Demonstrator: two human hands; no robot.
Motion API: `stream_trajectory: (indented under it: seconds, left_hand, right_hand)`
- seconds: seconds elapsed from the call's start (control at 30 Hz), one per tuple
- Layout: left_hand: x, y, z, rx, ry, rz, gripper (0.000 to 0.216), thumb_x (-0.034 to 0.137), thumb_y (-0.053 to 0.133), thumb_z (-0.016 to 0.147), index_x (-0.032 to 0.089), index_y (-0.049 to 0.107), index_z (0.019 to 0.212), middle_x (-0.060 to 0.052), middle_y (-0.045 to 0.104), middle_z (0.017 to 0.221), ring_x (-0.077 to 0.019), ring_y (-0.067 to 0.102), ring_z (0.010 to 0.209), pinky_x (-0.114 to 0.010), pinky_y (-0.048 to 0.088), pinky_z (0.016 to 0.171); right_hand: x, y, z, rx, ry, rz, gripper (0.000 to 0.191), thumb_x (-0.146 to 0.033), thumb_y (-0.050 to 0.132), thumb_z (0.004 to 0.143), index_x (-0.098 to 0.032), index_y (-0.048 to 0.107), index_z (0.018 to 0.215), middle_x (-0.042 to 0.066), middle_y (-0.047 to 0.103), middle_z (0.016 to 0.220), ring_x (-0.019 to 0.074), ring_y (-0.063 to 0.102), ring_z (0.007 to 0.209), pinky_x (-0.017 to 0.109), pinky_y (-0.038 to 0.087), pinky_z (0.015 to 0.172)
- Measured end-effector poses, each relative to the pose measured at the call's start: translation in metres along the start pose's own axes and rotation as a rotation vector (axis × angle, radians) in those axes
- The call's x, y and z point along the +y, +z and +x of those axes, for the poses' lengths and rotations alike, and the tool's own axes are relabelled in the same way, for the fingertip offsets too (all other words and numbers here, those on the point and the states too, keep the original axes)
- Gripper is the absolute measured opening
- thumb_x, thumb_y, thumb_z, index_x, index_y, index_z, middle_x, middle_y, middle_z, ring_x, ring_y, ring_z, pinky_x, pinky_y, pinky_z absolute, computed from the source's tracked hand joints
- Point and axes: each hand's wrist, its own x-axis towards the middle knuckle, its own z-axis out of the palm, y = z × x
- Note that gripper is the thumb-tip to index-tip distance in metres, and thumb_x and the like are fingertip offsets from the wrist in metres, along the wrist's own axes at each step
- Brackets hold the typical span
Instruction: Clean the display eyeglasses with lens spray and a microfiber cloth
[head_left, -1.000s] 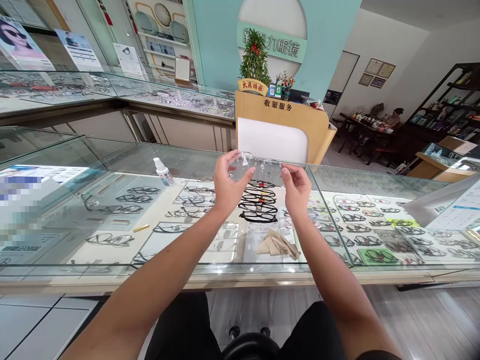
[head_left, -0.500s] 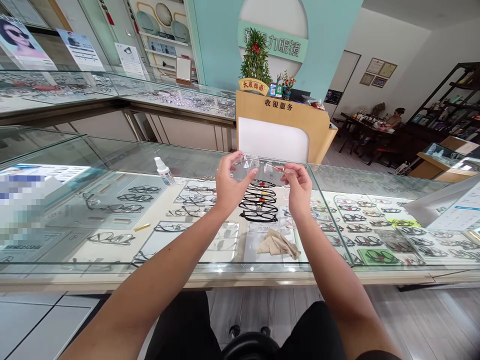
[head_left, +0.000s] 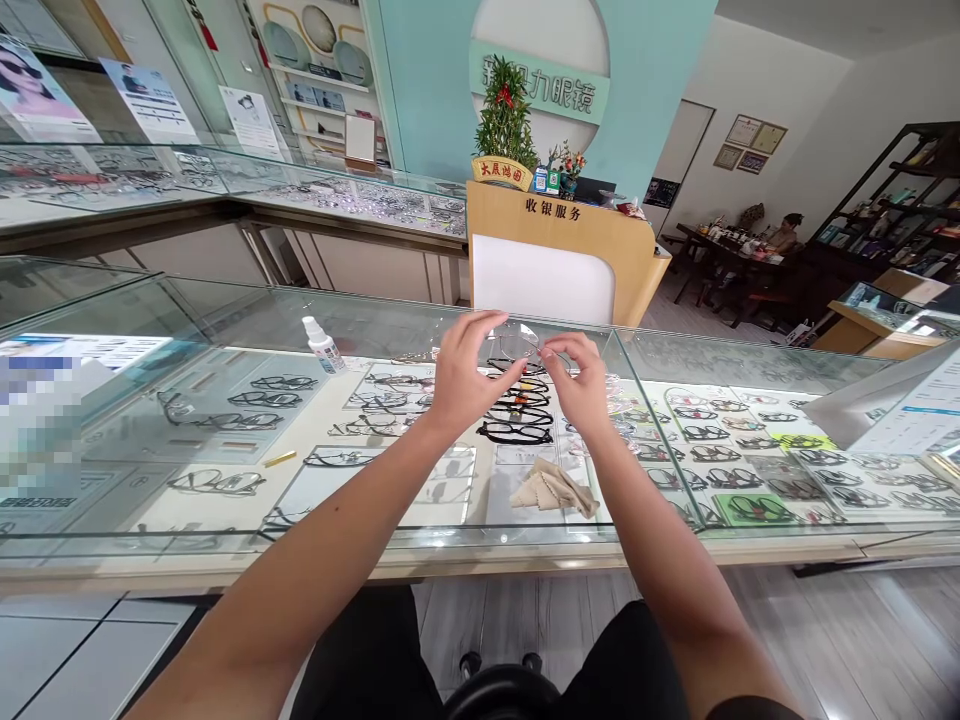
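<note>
A pair of thin-rimmed eyeglasses with clear lenses is raised above the glass counter, between my hands. My left hand grips one side, its fingers curved over the top and the thumb beneath, hiding much of that side. On the other side, the fingertips of my right hand pinch the frame. Just below is a column of black-framed glasses. A crumpled beige cleaning cloth lies between my forearms on the counter. Left of my hands stands a white spray bottle.
Many frames fill the glass display counter on both sides. A small gold-coloured bar lies at the left. Beyond the counter is a wooden cashier desk with a plant. A person sits at a far table.
The eyeglasses have turned and dropped slightly, so one lens shows plainly now. My right hand has moved left, closer to my left hand. The cloth and bottle stay in place.
</note>
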Motion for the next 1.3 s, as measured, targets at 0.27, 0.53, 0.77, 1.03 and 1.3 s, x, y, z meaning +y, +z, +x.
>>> stream_trajectory:
  seconds: [0.27,0.53,0.77,1.03,1.3]
  left_hand:
    - [0.005,-0.001,0.001,-0.033,-0.07,-0.16,0.061,0.022,0.082,0.086,0.026,0.063,0.143,-0.01,0.074,0.134,-0.0271,0.075,0.117,-0.045,0.062,0.104]
    - [-0.002,-0.001,0.001,-0.175,-0.238,-0.418,0.064,0.025,0.08,0.087,0.027,0.059,0.147,-0.013,0.073,0.14,-0.0259,0.078,0.113,-0.048,0.063,0.107]
    - [0.01,-0.002,0.001,0.048,-0.164,-0.178,0.044,0.028,0.078,0.089,0.026,0.068,0.132,-0.003,0.07,0.099,-0.0201,0.068,0.088,-0.038,0.058,0.084]
    - [0.019,0.003,-0.006,-0.204,-0.288,-0.231,0.023,0.043,0.072,0.099,0.026,0.087,0.096,0.002,0.054,0.061,-0.015,0.044,0.058,-0.033,0.036,0.058]
    - [0.007,0.009,-0.009,-0.221,-0.475,-0.371,0.032,0.054,0.077,0.094,0.025,0.089,0.102,0.003,0.052,0.057,-0.014,0.041,0.053,-0.03,0.031,0.054]
  right_hand:
    - [-0.001,-0.001,0.001,-0.108,0.058,0.088,0.023,-0.042,0.067,0.103,-0.027,0.079,0.09,0.006,0.08,0.113,0.0261,0.069,0.115,0.046,0.05,0.107]
    - [0.006,0.002,0.002,-0.251,0.325,0.412,0.027,-0.051,0.075,0.095,-0.025,0.081,0.089,0.002,0.085,0.103,0.0232,0.076,0.103,0.041,0.059,0.101]
    - [0.011,0.006,0.001,-0.029,0.289,0.331,0.029,-0.051,0.073,0.095,-0.024,0.08,0.091,0.006,0.086,0.102,0.0254,0.077,0.102,0.043,0.058,0.097]
    - [-0.004,0.011,-0.01,0.076,0.048,0.018,0.022,-0.042,0.065,0.105,-0.027,0.078,0.096,0.006,0.085,0.109,0.0259,0.073,0.107,0.044,0.055,0.097]
    - [-0.009,0.015,-0.013,0.04,-0.043,-0.041,0.018,-0.037,0.067,0.105,-0.029,0.081,0.099,0.006,0.086,0.111,0.0277,0.074,0.111,0.048,0.056,0.103]
